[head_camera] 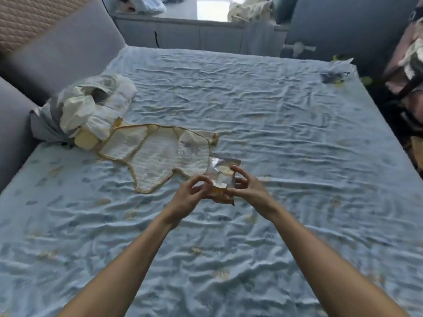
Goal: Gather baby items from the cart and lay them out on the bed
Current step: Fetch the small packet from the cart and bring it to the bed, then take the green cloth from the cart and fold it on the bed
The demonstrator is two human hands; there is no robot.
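A small clear plastic packet [221, 177] with a white and yellow item inside is held just above the bed [274, 138]. My left hand [192, 197] pinches its left side and my right hand [247, 188] grips its right side. Just beyond the packet, a white baby garment with yellow trim [158, 156] lies spread flat on the light blue sheet. A pile of diapers and cloths [91, 110] sits at the bed's left edge by the grey headboard. The cart is not in view.
A padded grey headboard [64, 53] runs along the left. Grey cabinets [183, 35] stand beyond the far edge of the bed. A small dark item [332, 76] lies at the far right corner. Pink fabric on a stand [407, 65] is at the right.
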